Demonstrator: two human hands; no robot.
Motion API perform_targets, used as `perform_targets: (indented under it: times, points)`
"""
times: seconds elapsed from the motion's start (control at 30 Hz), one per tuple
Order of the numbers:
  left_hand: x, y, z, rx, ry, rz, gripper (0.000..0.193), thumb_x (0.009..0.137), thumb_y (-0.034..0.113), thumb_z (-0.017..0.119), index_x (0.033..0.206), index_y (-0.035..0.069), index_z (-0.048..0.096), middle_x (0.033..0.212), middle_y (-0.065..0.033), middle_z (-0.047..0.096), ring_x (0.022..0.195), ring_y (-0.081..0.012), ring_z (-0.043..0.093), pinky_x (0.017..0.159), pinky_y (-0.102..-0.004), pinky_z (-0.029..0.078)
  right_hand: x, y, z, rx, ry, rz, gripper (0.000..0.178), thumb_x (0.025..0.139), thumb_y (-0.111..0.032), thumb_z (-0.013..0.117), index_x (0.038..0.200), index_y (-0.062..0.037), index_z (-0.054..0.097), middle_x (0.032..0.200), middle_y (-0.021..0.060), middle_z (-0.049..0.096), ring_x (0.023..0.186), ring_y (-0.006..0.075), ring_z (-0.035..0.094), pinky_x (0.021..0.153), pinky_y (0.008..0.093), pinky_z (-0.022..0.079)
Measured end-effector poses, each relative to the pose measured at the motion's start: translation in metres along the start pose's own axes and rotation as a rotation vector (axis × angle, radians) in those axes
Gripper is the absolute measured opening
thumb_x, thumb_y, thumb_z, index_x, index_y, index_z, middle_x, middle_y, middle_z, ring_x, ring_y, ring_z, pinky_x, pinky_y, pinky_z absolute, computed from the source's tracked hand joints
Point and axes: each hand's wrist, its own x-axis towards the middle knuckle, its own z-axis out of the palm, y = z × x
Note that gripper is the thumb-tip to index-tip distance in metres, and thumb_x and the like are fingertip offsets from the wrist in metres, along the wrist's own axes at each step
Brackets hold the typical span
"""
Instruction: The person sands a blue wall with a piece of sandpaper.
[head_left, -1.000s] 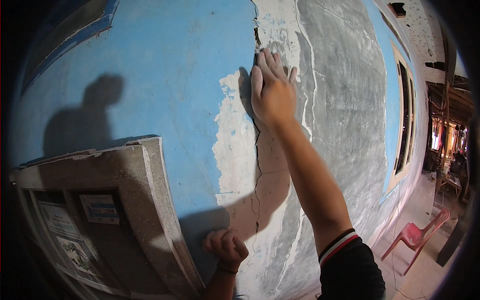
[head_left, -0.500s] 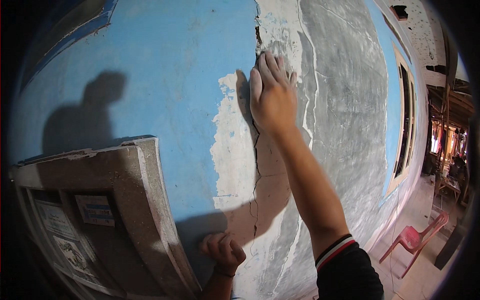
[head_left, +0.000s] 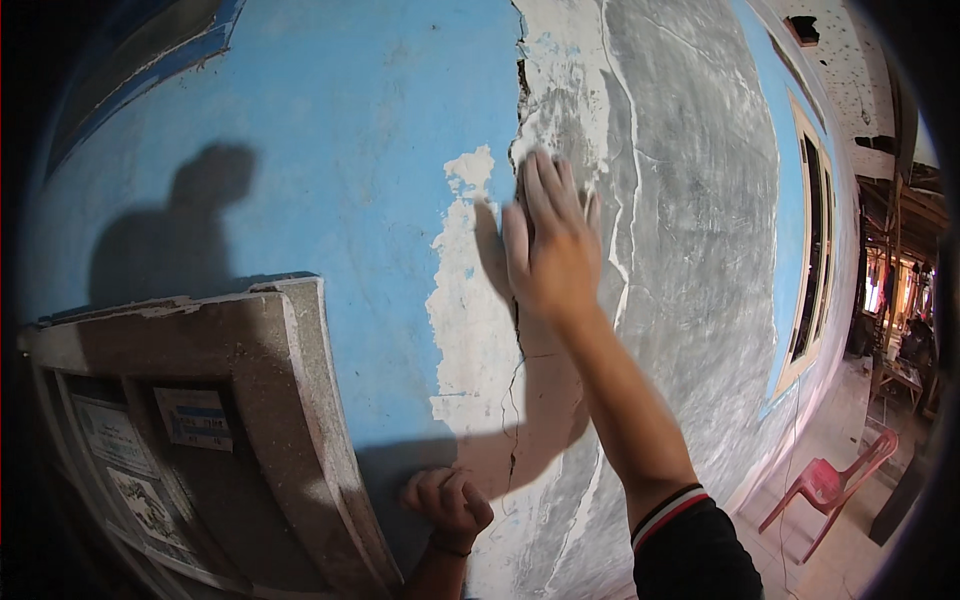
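Though blurred, lettered papers (head_left: pixel 194 419) near wall (head_left: pixel 370 190)

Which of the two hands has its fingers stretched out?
The right hand, higher up, its fingers extended over the white patch; the left hand, lower, has curled fingers.

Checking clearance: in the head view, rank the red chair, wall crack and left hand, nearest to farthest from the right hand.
1. Wall crack, at left edge of right hand.
2. Left hand, lower left.
3. Red chair, far lower right.

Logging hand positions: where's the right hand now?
In the head view, right of centre, the right hand is over the dark wall crack, above and right of the left hand.
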Motion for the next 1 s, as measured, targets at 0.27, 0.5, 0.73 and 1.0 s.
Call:
perform_targets:
  times: [0.27, 0.5, 0.73, 1.0]
  points:
    - [0.0, 0.005, 0.004, 0.003, 0.011, -0.003, 0.012, 0.077, 0.012, 0.048, 0.085, 0.007, 0.056, 0.092, -0.0089, 0.053, 0.094, -0.0292, 0.044, 0.086, -0.0446, 0.035, 0.048, 0.012, 0.009, -0.127, 0.056, 0.011, 0.056, 0.092, -0.042, 0.049, 0.131, -0.0021, 0.054, 0.139, 0.0112, 0.051, 0.133, 0.0334, 0.042, 0.108, 0.0597, 0.026]
    - [0.005, 0.002, -0.002, 0.022, 0.001, 0.008, 0.012, 0.076, 0.01, 0.048, 0.085, 0.006, 0.055, 0.093, -0.0096, 0.053, 0.093, -0.029, 0.043, 0.086, -0.0446, 0.035, -0.014, -0.008, -0.004, -0.112, -0.01, -0.052, 0.06, 0.092, -0.045, 0.048, 0.132, -0.0002, 0.053, 0.14, 0.0122, 0.05, 0.132, 0.0341, 0.044, 0.108, 0.0619, 0.024]
    - [0.001, 0.008, 0.011, 0.0, 0.034, -0.033, 0.009, 0.077, 0.016, 0.051, 0.081, 0.011, 0.057, 0.093, -0.0052, 0.055, 0.095, -0.0277, 0.043, 0.085, -0.0425, 0.034, 0.053, 0.017, 0.009, -0.213, 0.126, -0.039, 0.058, 0.095, -0.049, 0.044, 0.126, -0.0022, 0.059, 0.136, 0.0109, 0.054, 0.13, 0.0322, 0.046, 0.106, 0.0627, 0.025]
    - [0.0, 0.006, 0.006, 0.045, -0.002, -0.041, 0.01, 0.078, 0.016, 0.051, 0.083, 0.01, 0.057, 0.096, -0.0064, 0.055, 0.095, -0.0287, 0.042, 0.085, -0.0433, 0.034, 0.017, 0.0, -0.002, -0.192, 0.029, -0.082, 0.064, 0.094, -0.054, 0.045, 0.123, 0.0013, 0.061, 0.137, 0.0141, 0.052, 0.129, 0.0334, 0.047, 0.108, 0.0629, 0.021]
